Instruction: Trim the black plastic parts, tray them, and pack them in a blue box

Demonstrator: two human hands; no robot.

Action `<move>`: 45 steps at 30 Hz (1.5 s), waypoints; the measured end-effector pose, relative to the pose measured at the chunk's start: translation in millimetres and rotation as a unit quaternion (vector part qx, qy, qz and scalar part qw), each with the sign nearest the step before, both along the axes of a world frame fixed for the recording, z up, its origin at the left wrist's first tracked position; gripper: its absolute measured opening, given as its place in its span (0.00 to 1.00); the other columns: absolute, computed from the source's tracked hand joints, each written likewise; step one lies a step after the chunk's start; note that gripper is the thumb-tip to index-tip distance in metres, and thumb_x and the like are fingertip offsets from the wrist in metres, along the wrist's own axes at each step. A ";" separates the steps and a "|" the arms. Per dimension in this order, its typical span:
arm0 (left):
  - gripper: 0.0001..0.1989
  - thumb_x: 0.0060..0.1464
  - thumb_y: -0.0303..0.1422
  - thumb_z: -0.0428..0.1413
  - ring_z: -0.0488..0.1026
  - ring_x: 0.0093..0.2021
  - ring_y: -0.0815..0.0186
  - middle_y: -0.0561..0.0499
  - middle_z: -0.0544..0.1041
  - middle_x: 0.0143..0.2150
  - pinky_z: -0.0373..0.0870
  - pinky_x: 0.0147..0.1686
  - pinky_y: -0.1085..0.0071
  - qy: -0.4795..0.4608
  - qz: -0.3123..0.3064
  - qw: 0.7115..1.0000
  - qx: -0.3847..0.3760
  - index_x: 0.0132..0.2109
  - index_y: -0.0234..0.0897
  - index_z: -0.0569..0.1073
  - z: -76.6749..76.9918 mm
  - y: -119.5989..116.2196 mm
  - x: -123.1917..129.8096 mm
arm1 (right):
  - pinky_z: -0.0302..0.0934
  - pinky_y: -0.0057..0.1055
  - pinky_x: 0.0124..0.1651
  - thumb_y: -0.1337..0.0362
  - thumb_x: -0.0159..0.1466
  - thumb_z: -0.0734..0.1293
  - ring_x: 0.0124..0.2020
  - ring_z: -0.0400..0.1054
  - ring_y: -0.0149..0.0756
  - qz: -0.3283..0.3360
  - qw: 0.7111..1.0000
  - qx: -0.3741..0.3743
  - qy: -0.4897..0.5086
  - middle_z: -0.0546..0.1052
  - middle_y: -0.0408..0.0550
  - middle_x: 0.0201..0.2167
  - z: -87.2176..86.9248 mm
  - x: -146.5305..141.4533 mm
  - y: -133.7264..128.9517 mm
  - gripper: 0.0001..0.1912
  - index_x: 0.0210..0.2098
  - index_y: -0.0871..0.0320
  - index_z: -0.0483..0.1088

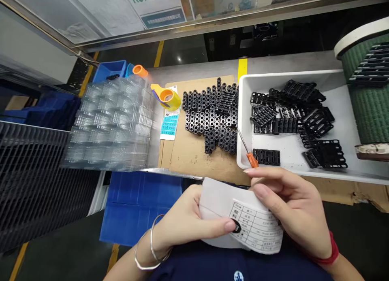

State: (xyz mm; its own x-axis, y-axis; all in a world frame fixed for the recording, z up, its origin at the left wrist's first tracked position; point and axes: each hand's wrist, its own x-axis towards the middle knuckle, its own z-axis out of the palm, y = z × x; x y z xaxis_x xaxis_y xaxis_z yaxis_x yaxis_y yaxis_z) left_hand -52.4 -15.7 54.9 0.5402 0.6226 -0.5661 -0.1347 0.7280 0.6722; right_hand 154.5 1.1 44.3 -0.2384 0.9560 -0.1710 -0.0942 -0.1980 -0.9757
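Note:
My left hand (194,220) is closed on the left side of a white paper label sheet (264,228), its thumb lying across the front. The sheet carries a printed table with characters and a black round mark. My right hand (291,204) grips the sheet's upper right edge between thumb and fingers. Just beyond my right fingertips, a screwdriver (248,151) with an orange handle leans on the rim of the white tray (304,173). Ahead of the sheet, rows of black plastic parts (212,115) stand on brown cardboard (188,159).
More black slotted parts (291,119) lie in the white tray. Stacked clear plastic trays (112,127) stand left, beside a yellow tape roll (168,101) and a strip of blue labels (169,127). A green cylindrical container (364,111) is at right; a blue bin (109,68) is behind.

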 end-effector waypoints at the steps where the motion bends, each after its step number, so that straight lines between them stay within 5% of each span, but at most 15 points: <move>1: 0.16 0.53 0.32 0.65 0.81 0.46 0.59 0.46 0.84 0.43 0.76 0.49 0.69 0.005 -0.002 1.000 -0.011 0.49 0.35 0.81 -0.3 0.1 -0.8 | 0.65 0.11 0.26 0.70 0.66 0.69 0.24 0.73 0.23 0.002 1.000 -0.011 0.001 0.80 0.37 0.28 -1.9 -0.8 0.4 0.14 0.46 0.44 0.78; 5: 0.16 0.53 0.34 0.65 0.80 0.47 0.58 0.47 0.83 0.44 0.75 0.48 0.68 0.040 0.009 0.999 -0.024 0.49 0.34 0.80 -1.1 -1.0 -4.2 | 0.63 0.09 0.25 0.67 0.67 0.69 0.24 0.73 0.22 0.021 0.999 -0.022 -0.023 0.81 0.35 0.29 -10.9 -5.3 5.6 0.14 0.47 0.41 0.77; 11: 0.12 0.54 0.36 0.62 0.74 0.33 0.66 0.50 0.80 0.34 0.69 0.32 0.75 0.168 -0.001 0.986 0.020 0.41 0.31 0.79 -4.9 -4.3 -15.9 | 0.68 0.14 0.42 0.67 0.64 0.72 0.38 0.76 0.26 0.119 0.983 0.086 -0.113 0.83 0.37 0.40 -18.9 -20.9 23.7 0.12 0.44 0.44 0.80; 17: 0.08 0.55 0.34 0.58 0.69 0.30 0.69 0.52 0.76 0.30 0.62 0.30 0.75 0.264 -0.046 0.952 0.147 0.34 0.32 0.78 -19.2 -0.1 -44.6 | 0.70 0.19 0.37 0.65 0.64 0.70 0.33 0.77 0.30 0.195 0.975 0.021 -0.101 0.83 0.41 0.33 -19.4 -57.8 46.3 0.06 0.36 0.51 0.81; 27: 0.10 0.57 0.34 0.57 0.68 0.30 0.69 0.55 0.72 0.28 0.58 0.30 0.73 0.256 -0.105 0.939 0.207 0.29 0.35 0.72 -54.0 28.8 -125.2 | 0.64 0.24 0.33 0.60 0.63 0.70 0.27 0.69 0.31 0.217 0.964 -0.083 -0.128 0.77 0.42 0.23 -36.0 -144.6 71.3 0.11 0.26 0.58 0.75; 35: 0.11 0.52 0.39 0.57 0.68 0.29 0.67 0.54 0.74 0.27 0.58 0.27 0.74 0.200 -0.024 0.972 0.117 0.32 0.34 0.75 -99.0 41.3 -189.5 | 0.67 0.26 0.37 0.55 0.63 0.72 0.32 0.73 0.34 0.264 0.942 -0.113 -0.172 0.81 0.45 0.31 -67.6 -210.6 89.6 0.12 0.33 0.57 0.79; 38: 0.13 0.50 0.40 0.58 0.70 0.29 0.65 0.52 0.76 0.27 0.59 0.28 0.72 0.217 -0.008 0.973 0.079 0.31 0.33 0.77 -125.1 40.0 -210.4 | 0.65 0.26 0.31 0.53 0.65 0.70 0.28 0.72 0.33 0.252 0.939 -0.066 -0.224 0.80 0.44 0.27 -81.4 -232.8 109.3 0.15 0.30 0.58 0.78; 41: 0.12 0.49 0.39 0.57 0.73 0.34 0.63 0.51 0.80 0.31 0.64 0.36 0.71 0.228 0.012 0.971 0.067 0.31 0.35 0.78 -156.1 32.4 -227.9 | 0.64 0.27 0.26 0.53 0.66 0.68 0.26 0.72 0.34 0.163 0.931 0.091 -0.313 0.79 0.44 0.26 -100.4 -251.8 145.3 0.15 0.31 0.57 0.77; 45: 0.12 0.48 0.41 0.56 0.73 0.36 0.62 0.50 0.81 0.33 0.64 0.38 0.70 0.232 0.023 0.972 0.034 0.31 0.36 0.78 -191.3 11.5 -241.2 | 0.70 0.38 0.46 0.56 0.69 0.63 0.40 0.76 0.41 0.053 0.875 0.275 -0.396 0.82 0.52 0.39 -141.5 -277.2 191.1 0.14 0.40 0.57 0.77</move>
